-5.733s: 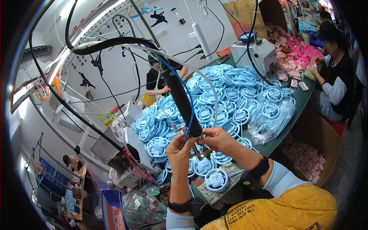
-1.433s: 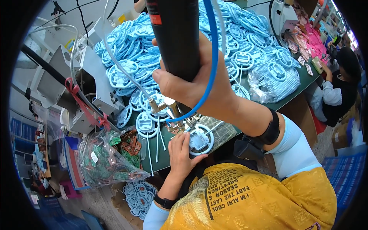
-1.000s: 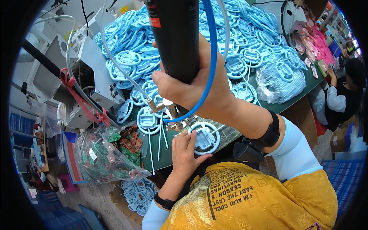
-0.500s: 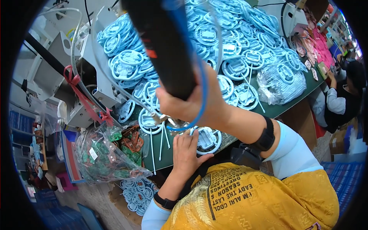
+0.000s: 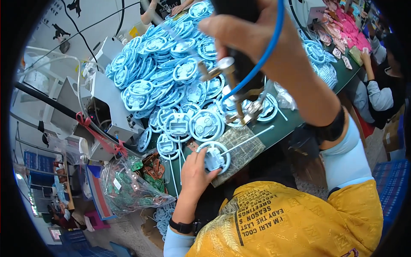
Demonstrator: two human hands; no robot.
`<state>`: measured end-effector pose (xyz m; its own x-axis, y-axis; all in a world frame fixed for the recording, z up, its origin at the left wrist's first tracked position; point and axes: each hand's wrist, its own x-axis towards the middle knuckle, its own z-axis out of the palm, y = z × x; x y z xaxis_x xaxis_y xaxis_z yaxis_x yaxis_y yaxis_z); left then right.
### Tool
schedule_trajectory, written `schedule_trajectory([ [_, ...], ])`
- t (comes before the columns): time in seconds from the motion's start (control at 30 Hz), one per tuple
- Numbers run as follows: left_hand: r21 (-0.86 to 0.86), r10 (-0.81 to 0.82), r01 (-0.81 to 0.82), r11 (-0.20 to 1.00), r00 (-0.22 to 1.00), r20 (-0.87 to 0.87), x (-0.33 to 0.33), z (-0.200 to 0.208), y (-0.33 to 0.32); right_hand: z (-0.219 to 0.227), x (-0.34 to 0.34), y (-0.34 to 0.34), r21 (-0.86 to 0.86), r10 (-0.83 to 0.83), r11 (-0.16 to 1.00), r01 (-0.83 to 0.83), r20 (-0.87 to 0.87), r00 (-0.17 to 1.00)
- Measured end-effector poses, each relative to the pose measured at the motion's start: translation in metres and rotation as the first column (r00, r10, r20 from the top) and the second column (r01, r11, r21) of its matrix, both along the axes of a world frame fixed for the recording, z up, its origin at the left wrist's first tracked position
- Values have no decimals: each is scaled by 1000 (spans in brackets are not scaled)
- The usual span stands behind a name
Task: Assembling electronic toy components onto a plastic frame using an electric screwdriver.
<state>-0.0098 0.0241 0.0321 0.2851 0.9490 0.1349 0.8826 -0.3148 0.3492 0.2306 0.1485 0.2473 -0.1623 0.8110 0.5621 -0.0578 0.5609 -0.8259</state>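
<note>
My left hand [image 5: 195, 174] grips the near left rim of a light-blue plastic toy steering wheel [image 5: 216, 159], thumb below and fingers above. The wheel rests tilted on a worn, patterned board [image 5: 245, 150] at the table's front edge. A thin pale stick [image 5: 250, 139] runs from it to the upper right. Above the table, my right hand [image 5: 257, 36] is wrapped round a black, upright air screwdriver [image 5: 245, 70] with a blue hose [image 5: 267, 53]. Its metal lower end hangs over the board's far edge, apart from the held wheel. The tip is blurred.
A large heap of similar blue wheels [image 5: 160, 64] covers the table's far side. A plastic bag of circuit boards [image 5: 128, 184] lies at left, near grey metal machines [image 5: 102, 94]. A co-worker [image 5: 381, 85] sits at right by pink pieces; another person's hands [image 5: 180, 8] show beyond the heap.
The screwdriver and my right hand have moved right and away from the left hand. The wheel in my left hand now sits in plain sight with its stick. The whole view has shifted.
</note>
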Motion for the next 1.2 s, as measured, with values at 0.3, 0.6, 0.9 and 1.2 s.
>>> schedule_trajectory([
  [0.3,346,-69,9,938,985,160,-45,-26,-18,-3,39,-1,-43,-30,999,28,-53,998],
  [0.6,274,-46,20,962,995,89,-33,-7,-22,-11,19,-10,-191,107,973,-131,-132,986],
  [0.9,67,-22,26,997,998,-64,10,-12,-3,-37,-34,-16,67,42,997,-31,-166,985],
  [1.2,62,-29,30,998,999,-16,14,-19,-1,-72,-54,-31,28,29,999,-27,-83,996],
])
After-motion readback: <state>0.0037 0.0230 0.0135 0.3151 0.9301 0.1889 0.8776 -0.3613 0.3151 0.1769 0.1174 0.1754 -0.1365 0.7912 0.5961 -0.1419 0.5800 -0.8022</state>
